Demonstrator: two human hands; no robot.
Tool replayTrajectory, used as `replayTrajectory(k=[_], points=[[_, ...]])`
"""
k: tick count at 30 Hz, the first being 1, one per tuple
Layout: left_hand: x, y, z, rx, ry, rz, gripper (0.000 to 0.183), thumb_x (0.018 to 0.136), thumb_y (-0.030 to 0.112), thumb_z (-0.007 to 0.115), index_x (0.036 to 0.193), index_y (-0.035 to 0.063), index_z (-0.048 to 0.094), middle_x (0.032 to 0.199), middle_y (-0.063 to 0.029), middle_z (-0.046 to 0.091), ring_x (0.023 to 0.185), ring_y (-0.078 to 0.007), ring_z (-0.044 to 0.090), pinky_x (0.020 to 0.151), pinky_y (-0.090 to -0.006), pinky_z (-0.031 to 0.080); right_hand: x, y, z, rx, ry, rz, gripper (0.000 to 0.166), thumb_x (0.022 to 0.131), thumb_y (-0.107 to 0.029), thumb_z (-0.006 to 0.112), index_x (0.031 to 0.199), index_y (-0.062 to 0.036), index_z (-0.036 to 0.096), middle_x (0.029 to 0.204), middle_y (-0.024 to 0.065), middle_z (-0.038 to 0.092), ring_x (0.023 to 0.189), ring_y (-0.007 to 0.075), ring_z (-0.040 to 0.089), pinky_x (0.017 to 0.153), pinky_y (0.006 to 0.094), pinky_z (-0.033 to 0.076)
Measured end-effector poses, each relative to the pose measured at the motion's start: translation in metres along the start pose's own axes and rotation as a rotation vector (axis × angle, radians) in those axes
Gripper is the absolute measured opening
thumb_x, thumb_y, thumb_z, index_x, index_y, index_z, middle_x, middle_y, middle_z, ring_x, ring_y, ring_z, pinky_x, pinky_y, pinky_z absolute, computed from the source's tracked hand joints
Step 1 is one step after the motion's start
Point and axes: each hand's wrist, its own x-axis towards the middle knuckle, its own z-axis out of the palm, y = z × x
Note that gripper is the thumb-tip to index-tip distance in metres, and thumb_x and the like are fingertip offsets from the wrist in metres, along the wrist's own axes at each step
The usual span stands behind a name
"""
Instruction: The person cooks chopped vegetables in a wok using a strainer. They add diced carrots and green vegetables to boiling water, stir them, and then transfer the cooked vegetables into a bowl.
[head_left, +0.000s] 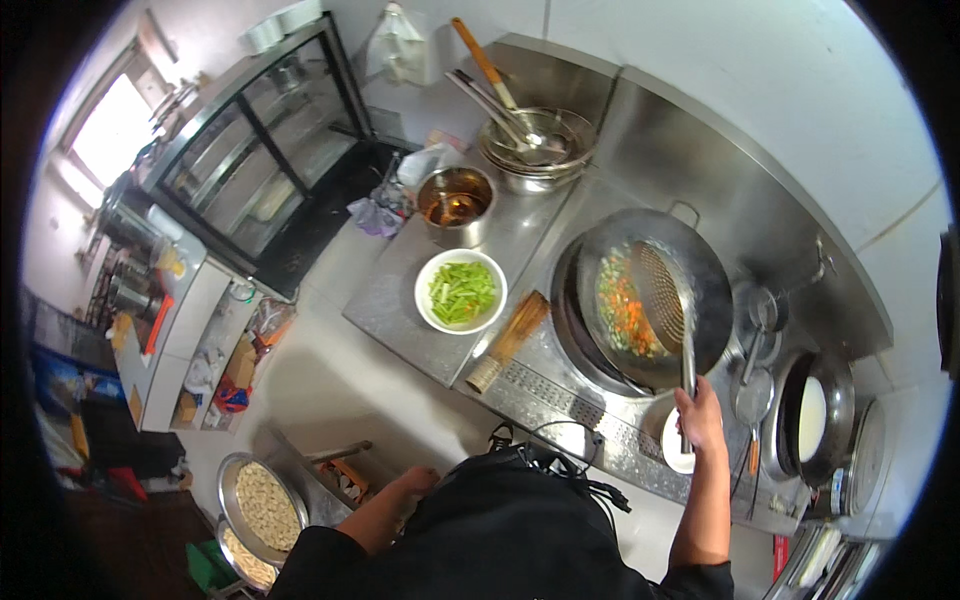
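My right hand (699, 414) is closed around the metal handle of a perforated skimmer (660, 289), whose bowl rests or hovers inside a large wok (701, 247). Beside the skimmer lie diced orange and green vegetables (626, 307) in the wok. Partly under my right forearm is a white bowl (675, 450). My left hand (420, 480) hangs low beside my body; its fingers look curled, though whether they hold anything is unclear. Left of the wok, a white bowl of cut green stalks (461, 292) and a bamboo brush (510, 341) are on the steel counter.
A steel pot of dark liquid (456, 206) and stacked strainers with ladles (536, 142) stand farther back. At right are a second wok with whitish contents (814, 420) and a small strainer (754, 397). Bowls of pale pieces (266, 506) sit at lower left.
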Motion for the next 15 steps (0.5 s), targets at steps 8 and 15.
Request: replayTrajectory(k=[8, 15], points=[[-0.005, 0.059, -0.061, -0.632, 0.215, -0.263, 0.038, 0.092, 0.033, 0.054, 0.117, 0.0069, 0.067, 0.117, -0.0188, 0.067, 0.11, -0.0357, 0.062, 0.095, -0.0439, 0.049, -0.022, -0.007, 0.006, 0.093, -0.152, -0.026, 0.026, 0.093, -0.01, 0.06, 0.116, 0.002, 0.054, 0.065, 0.0024, 0.052, 0.046, 0.0121, 0.051, 0.042, 0.0293, 0.044], [-0.031, 0.112, -0.118, -0.535, 0.253, -0.255, 0.028, 0.092, 0.03, 0.058, 0.105, 0.007, 0.068, 0.104, -0.0184, 0.069, 0.099, -0.0357, 0.065, 0.085, -0.0454, 0.05, 0.024, 0.043, 0.027, 0.071, -0.122, -0.053, 0.022, 0.092, -0.007, 0.059, 0.112, -0.0018, 0.053, 0.062, 0.003, 0.051, 0.043, 0.0125, 0.048, 0.037, 0.0301, 0.04]])
